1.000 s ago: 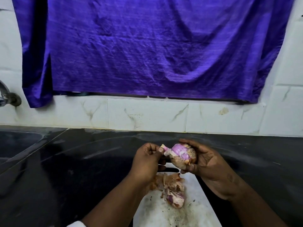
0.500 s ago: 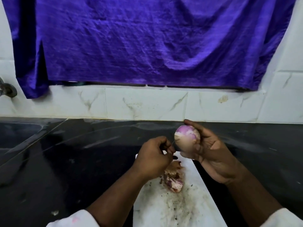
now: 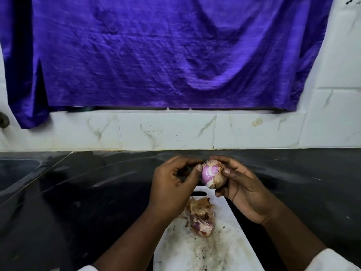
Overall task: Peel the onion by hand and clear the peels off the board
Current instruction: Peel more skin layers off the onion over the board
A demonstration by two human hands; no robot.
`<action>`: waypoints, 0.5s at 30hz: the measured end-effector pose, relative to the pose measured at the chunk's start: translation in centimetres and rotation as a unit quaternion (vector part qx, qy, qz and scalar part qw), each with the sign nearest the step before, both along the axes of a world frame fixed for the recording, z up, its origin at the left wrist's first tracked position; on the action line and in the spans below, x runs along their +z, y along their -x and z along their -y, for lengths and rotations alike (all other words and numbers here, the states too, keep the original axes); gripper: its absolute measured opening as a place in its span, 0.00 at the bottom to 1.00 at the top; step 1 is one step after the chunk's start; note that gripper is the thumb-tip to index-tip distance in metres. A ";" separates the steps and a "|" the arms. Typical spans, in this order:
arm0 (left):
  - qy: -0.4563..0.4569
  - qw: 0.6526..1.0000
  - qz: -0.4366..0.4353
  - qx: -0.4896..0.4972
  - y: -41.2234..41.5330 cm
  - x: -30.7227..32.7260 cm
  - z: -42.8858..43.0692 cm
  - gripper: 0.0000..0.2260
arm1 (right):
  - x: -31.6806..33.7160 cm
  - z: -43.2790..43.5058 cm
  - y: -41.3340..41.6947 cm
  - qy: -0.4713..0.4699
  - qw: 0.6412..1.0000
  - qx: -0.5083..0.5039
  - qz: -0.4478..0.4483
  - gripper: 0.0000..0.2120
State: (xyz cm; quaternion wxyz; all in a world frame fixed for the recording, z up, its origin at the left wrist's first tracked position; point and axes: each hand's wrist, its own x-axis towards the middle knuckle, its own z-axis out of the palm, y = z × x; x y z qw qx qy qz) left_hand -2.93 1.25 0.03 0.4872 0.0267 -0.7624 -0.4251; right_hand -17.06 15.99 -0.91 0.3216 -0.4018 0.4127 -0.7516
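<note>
Holding the onion (image 3: 213,176) up in the lower middle of the frame, you are cupping it in your right hand (image 3: 246,192). The thumb is lying against its upper right side and the fingers (image 3: 221,191) are curling underneath and behind it, so that hand is grasping the bulb. The onion is hanging above the far end of the board (image 3: 224,241), not touching it. A glossy pink-purple patch is showing on its left face, while pale brown papery skin is clinging to the top, bottom and right.

Your left hand (image 3: 172,186) is coming in from the left, just beside the onion. Its thumb tip is pressing on the onion's left edge and the forefinger is bending over toward the top, the other fingers curling into the palm. Whether a strip of skin is caught between thumb and forefinger, I cannot tell.

Below your hands, a heap of peels (image 3: 201,218) is lying on the white board, brown at the top and purplish at the bottom, with dark specks and smears spreading toward the lower edge of the frame. The board is sitting on a dark, shiny tabletop (image 3: 78,192). White sleeve cuffs are showing at the bottom corners. Across the upper frame a purple cloth (image 3: 175,55) is hanging over a white marbled tile wall (image 3: 166,132).
</note>
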 end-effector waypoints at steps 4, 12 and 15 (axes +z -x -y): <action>-0.021 1.000 0.017 0.003 0.1 -0.3 0.2 0.07 | 0.0 0.1 -0.2 -0.008 1.000 -0.005 -0.006 0.31; -0.075 0.995 0.046 -0.039 0.2 -0.5 0.1 0.08 | 0.1 0.1 -0.1 -0.017 0.998 -0.024 -0.063 0.34; -0.086 0.994 0.046 -0.042 0.2 -0.5 0.2 0.08 | 0.2 0.1 -0.1 -0.020 0.997 -0.030 -0.075 0.35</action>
